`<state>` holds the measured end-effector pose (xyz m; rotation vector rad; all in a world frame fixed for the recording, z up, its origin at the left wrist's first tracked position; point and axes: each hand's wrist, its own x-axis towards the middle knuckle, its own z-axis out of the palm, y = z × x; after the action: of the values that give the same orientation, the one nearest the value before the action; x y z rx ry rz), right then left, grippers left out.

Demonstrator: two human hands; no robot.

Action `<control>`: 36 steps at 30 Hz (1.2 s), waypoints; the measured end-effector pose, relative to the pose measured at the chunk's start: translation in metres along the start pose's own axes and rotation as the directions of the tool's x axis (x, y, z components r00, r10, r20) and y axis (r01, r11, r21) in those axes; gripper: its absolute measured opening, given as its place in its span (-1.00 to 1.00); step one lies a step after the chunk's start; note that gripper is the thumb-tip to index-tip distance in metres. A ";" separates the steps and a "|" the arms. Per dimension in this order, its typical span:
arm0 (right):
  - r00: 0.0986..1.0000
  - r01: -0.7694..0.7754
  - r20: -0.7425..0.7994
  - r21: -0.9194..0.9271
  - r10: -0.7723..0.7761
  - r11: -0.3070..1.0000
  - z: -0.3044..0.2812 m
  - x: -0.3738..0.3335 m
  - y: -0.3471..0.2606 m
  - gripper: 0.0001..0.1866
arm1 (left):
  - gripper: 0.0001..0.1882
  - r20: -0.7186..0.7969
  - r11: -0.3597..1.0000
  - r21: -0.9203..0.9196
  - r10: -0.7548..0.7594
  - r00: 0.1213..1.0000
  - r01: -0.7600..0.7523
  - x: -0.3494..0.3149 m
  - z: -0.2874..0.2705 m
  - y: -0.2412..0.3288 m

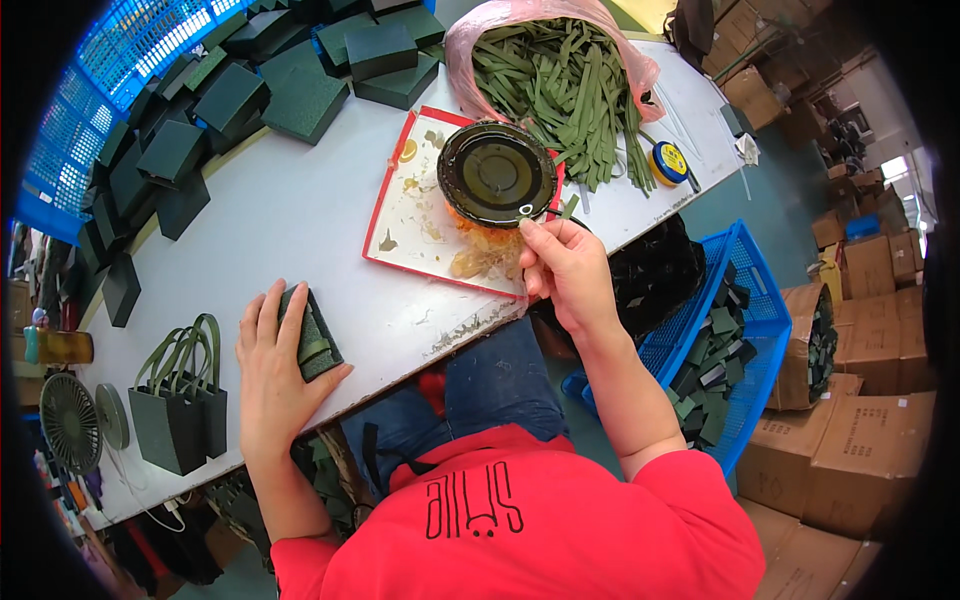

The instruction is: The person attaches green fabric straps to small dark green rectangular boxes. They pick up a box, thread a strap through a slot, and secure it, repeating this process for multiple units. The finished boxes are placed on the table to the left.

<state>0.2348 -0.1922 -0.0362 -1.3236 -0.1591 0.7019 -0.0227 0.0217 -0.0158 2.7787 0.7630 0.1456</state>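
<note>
My left hand [275, 365] lies with its fingers spread over a small dark green box-like paper bag [318, 338] on the table, holding it down flat. A short green band crosses the bag near its lower end. My right hand [568, 265] is closed in a pinch at the near right rim of a round black pot [497, 175] of dark amber liquid. A green ribbon strip [570, 207] shows at these fingers; most of it is hidden. Under the pot is a white tray [405, 215] with a red edge, crusted with dried amber drips.
Dark green boxes [300, 105] are heaped at the back left by a blue basket [125, 50]. A pink plastic bag [462, 60] holds green ribbons [560, 85]. Handled green bags [170, 425] and a fan [70, 422] stand left. A blue crate [765, 290] and cartons [865, 450] are right.
</note>
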 end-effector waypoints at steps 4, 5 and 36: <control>1.000 -0.002 -0.009 0.022 0.002 1.000 -0.004 0.000 0.000 -0.76 | 0.08 -0.010 0.999 -0.044 0.013 1.000 -0.013 0.002 -0.003 0.000; 1.000 0.010 -0.002 0.025 -0.010 1.000 -0.003 -0.002 0.000 -0.77 | 0.08 -0.018 0.999 -0.049 0.010 1.000 -0.011 0.001 -0.003 -0.001; 0.695 -0.235 0.505 -0.512 0.511 0.826 0.059 -0.061 0.004 -0.75 | 0.03 -0.163 0.735 -0.424 0.512 0.843 -0.529 0.021 -0.009 0.031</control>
<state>0.1566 -0.1763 -0.0070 -1.4937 -0.6144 1.5438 0.0095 0.0088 0.0019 2.4461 -0.0846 0.4211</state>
